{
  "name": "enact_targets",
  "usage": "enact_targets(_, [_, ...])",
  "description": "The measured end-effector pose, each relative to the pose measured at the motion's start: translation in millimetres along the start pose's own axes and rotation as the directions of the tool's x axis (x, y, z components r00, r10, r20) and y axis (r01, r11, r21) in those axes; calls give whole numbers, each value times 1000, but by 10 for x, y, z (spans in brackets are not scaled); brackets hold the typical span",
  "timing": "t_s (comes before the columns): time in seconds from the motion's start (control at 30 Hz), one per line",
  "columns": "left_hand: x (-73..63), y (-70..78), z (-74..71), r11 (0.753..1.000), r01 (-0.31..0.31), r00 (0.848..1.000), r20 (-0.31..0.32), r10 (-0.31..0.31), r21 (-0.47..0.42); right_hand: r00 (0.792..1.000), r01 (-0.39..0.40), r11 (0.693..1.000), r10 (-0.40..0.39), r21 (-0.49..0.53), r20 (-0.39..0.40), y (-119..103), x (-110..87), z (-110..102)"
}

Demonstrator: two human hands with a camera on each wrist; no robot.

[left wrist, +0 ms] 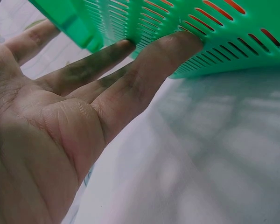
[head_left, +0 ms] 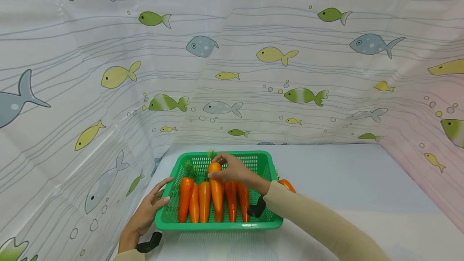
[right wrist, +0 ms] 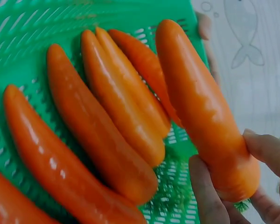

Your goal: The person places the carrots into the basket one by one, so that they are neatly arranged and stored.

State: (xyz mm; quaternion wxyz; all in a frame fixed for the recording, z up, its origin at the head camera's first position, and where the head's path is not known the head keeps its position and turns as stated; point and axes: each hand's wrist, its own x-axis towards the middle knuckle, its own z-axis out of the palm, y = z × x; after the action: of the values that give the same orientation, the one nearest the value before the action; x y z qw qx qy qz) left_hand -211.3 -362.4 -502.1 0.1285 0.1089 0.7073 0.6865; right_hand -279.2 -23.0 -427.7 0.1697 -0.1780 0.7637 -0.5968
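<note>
Right hand [head_left: 235, 171] pinches the carrot [right wrist: 203, 107] by its thick leafy end, fingertips [right wrist: 210, 196] only, tip hanging over the other carrots [right wrist: 107, 112] lying in the green basket [head_left: 217, 224]. Left hand [left wrist: 60, 126] lies flat and open, fingers [left wrist: 163, 56] straight against the basket's left wall. The carrot looks glossy, so such a shallow grip could let it slip and knock the row askew. The basket may slide on the table [head_left: 344, 180], since the left hand only presses it. Another carrot [head_left: 287, 184] lies outside, at the right.
</note>
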Motion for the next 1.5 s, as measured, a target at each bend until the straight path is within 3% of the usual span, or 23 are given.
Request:
enact_targets(0.27, [-10, 1, 1, 1000, 2, 1000, -16, -2, 10, 999, -22, 996, 18, 82, 47, -11, 94, 263])
enact_targets(0.5, [-5, -1, 5, 1000, 3, 1000, -18, -3, 9, 998, -28, 997, 24, 69, 53, 40, 149, 452])
enact_targets(0.77, [-1, -15, 15, 1000, 10, 1000, -22, -10, 12, 998, -37, 998, 34, 56, 54, 169, 208, 520])
enact_targets(1.2, [-3, 18, 27, 1000, 18, 1000, -25, -18, 1, 996, -2, 1000, 0, 22, 90, 135, 179, 498])
enact_targets(1.5, [0, 4, 21, 1000, 16, 999, -38, -16, 8, 994, 40, 998, -35, -44, 101, -55, 95, 189])
